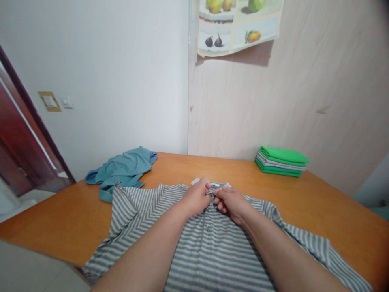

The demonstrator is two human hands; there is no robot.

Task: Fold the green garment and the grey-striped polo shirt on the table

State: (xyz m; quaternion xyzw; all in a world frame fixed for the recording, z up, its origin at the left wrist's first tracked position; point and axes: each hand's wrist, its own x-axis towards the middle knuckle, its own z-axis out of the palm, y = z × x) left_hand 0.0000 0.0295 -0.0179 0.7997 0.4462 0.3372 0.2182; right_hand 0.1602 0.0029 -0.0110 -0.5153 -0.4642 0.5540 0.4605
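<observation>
A grey-and-white striped shirt (219,251) lies spread front up on the table, its collar at the far end and its sleeves out to both sides. At the top of its button placket, just below the collar, my left hand (199,196) is closed with the fingers pinching the fabric. Close beside it on the right, my right hand (230,201) pinches the placket edge between thumb and forefinger. Small buttons show along the placket below the hands. The top button, if there is one, is hidden by my fingers.
A crumpled heap of teal clothes (127,166) lies at the back left of the wooden table (188,164). At the back right is a folded stack of green and grey cloth (281,161). The wall, with a fruit poster (240,24), stands behind the table.
</observation>
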